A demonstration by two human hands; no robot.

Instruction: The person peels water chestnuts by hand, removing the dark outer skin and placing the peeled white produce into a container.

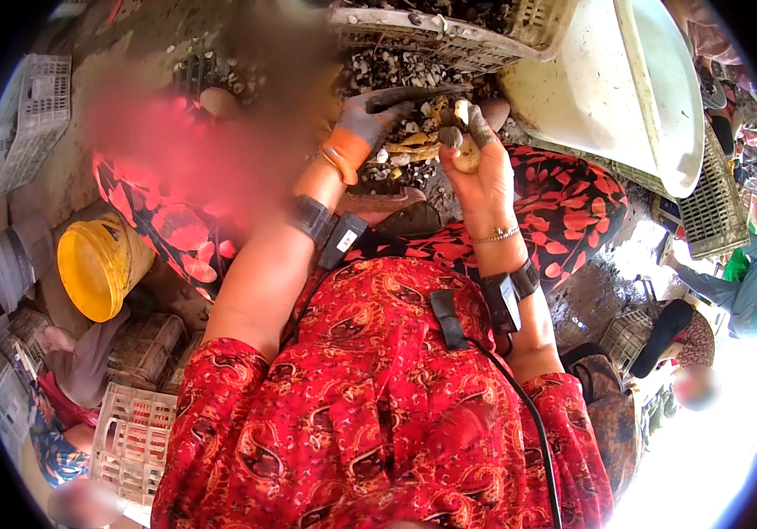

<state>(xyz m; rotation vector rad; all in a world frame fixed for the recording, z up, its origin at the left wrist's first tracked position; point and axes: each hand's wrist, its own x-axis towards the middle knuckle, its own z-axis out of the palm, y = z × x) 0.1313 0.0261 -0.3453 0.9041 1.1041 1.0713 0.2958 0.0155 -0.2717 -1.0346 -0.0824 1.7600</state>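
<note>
My left hand [364, 125], in a grey and orange glove, grips a dark tool [418, 96] that looks like a knife, its blade pointing right. Just to its right, my right hand [484, 173] is raised with the palm partly towards me. A pale rounded piece [467, 155] sits in its fingers, and a smaller whitish piece [462, 111] shows by the fingertips. Dark grey coverings or dirt coat some fingertips. Below both hands lies a litter of small white and dark bits [411, 162], too small to name surely, with yellowish scraps [418, 140] among them.
A dirty plastic crate [444, 30] stands beyond my hands, beside a large white tub [570, 92] on the right. At left are a yellow bucket [97, 268] and a grey bucket [14, 261]. Other people sit near more crates [133, 433] at both sides. A blur hides the upper left.
</note>
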